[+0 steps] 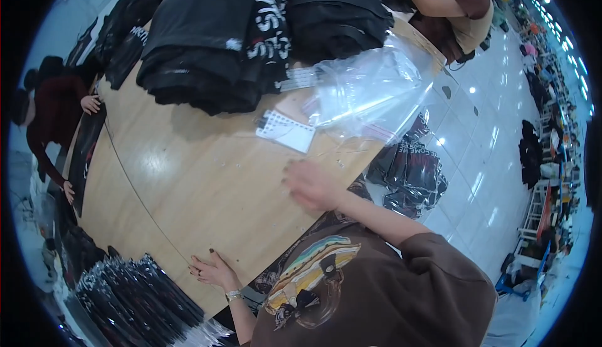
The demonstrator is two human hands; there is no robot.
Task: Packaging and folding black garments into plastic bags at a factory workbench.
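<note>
Evidently, one dotted white sheet (pixel 285 132) lies on the worktop (pixel 188 202), probably light and flexible, best pinched by an edge. Beyond it rise two big black garment stacks (pixel 194 52); beside it, one clear-plastic pile (pixel 376 86). Nearer than it, the left hand (pixel 216 273) spreads, seemingly empty; the right hand (pixel 313 185) blurs, grip unclear.

I'm seeing shiny pale floor tiles (pixel 483 171) over on the right (super glary) with rows of bright white lights (pixel 582 66) beyond them. Big light-wood table (pixel 200 190) mid-view on my feed.
</note>
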